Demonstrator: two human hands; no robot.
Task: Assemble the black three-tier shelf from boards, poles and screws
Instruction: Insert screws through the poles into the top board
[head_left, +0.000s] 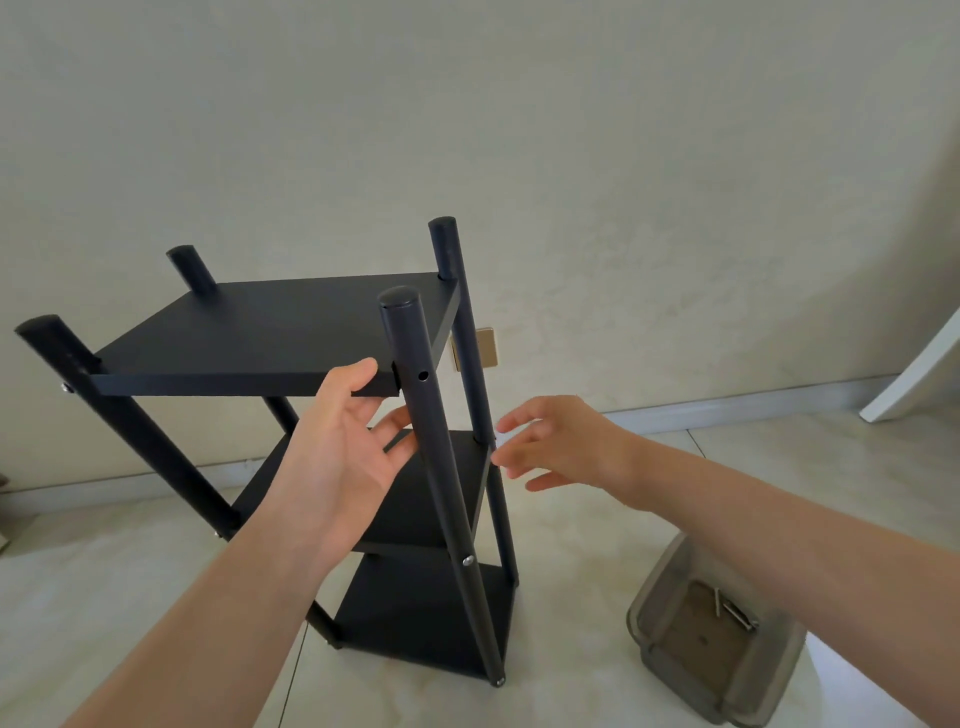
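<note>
The left hand (343, 441) has its fingers (358, 376) curled up against the front edge of the top board (270, 332), thumb below, steadying it just beside the near right pole (426, 431). In that pole, level with the board's edge, an empty screw hole (423, 375) faces the camera; this is the joint the next move seems to turn on. The hole lies just right of the left fingertips and up and to the left of the right hand (550, 441), whose fingers are spread and loosely curved, holding nothing as far as the blur allows. The pole's long axis runs steeply down and slightly right to the floor, past a seated screw (468, 560) at the middle board (415, 499). The left hand is nearer the hole, but it is busy bracing. Spare screws (735, 613) lie in a clear plastic tray (670, 654) on the floor, well below the right forearm. Both arms reach forward from the lower corners, the right one palm-inward.
</note>
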